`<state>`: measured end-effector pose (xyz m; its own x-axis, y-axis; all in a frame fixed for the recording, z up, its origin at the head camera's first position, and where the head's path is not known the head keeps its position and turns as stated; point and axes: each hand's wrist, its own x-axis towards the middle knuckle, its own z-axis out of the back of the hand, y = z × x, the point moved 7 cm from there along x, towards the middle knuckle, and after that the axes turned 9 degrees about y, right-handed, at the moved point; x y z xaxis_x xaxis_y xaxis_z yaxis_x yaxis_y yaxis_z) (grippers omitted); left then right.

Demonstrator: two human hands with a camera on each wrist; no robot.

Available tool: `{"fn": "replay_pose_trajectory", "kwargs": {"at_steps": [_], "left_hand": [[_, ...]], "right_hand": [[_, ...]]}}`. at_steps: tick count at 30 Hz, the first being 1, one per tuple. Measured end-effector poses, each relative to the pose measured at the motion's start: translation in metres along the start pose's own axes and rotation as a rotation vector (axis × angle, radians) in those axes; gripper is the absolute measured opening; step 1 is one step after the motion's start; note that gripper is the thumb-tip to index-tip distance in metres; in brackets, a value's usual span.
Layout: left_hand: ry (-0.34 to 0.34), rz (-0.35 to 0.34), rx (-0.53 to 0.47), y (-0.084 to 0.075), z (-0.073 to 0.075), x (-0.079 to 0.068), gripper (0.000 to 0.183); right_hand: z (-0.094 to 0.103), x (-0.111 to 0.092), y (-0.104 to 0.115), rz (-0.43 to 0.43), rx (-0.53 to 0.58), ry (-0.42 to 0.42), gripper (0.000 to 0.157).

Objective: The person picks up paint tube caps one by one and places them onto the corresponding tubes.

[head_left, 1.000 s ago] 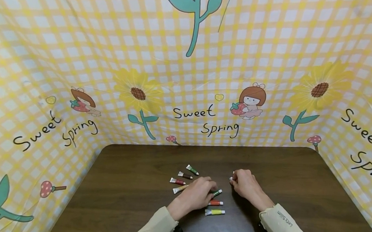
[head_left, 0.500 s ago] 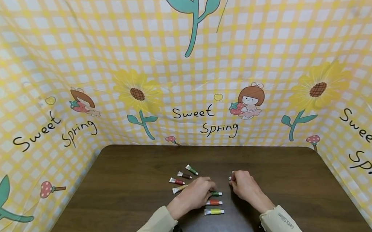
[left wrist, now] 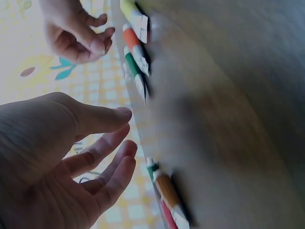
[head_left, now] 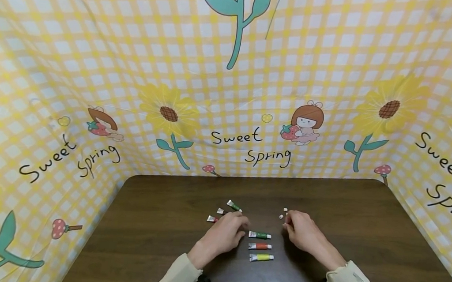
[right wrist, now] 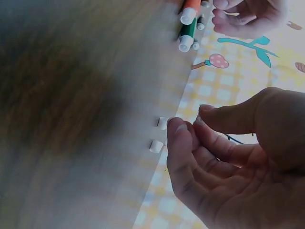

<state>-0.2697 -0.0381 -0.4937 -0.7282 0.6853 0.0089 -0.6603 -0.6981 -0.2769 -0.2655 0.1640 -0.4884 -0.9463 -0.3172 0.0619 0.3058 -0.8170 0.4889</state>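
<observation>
Scanning from the left, I find a red tube (head_left: 212, 219), a dark tube (head_left: 221, 211) and a back green tube (head_left: 234, 206) fanned out on the surface (head_left: 163, 224); a tan tube (left wrist: 167, 191) beside them shows only from the left wrist. Their slants make me think they were laid loosely, without lining up. Near them I see the left hand (head_left: 224, 233), fingers loosely bent and thumb well apart, with nothing between. Just right of it come the front green tube (head_left: 260, 235), the orange tube (head_left: 260, 246) and the yellow tube (head_left: 261, 257), nearly parallel, gaps between, white tips turned right; I read that spacing as deliberate, so each can be lifted without nudging its neighbour. Farther right, two white pieces (head_left: 281, 216), caps by their look, lie close together, gathered, I'd guess, so such small things don't stray. Just beside them, the right hand (head_left: 302, 231) has its fingers curled in and the thumb tip close to the fingertips; I cannot tell whether it pinches something small, because the fingers mask that gap.
</observation>
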Motion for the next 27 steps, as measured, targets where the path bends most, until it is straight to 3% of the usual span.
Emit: {"fn": "replay_pose_trajectory", "kwargs": {"at_steps": [11,19,27], "left_hand": [[-0.059,0.068,0.017,0.022,0.008,-0.019,0.020],[-0.092,0.098,0.056,0.030,0.010,-0.024,0.019],[-0.135,0.117,0.058,0.037,0.011,-0.030,0.009]], "right_hand": [[0.001,-0.009,-0.003,0.013,0.180,0.000,0.015],[0.002,-0.011,-0.003,0.035,0.208,-0.028,0.017],[0.003,-0.014,-0.002,0.070,0.208,-0.038,0.008]]}}
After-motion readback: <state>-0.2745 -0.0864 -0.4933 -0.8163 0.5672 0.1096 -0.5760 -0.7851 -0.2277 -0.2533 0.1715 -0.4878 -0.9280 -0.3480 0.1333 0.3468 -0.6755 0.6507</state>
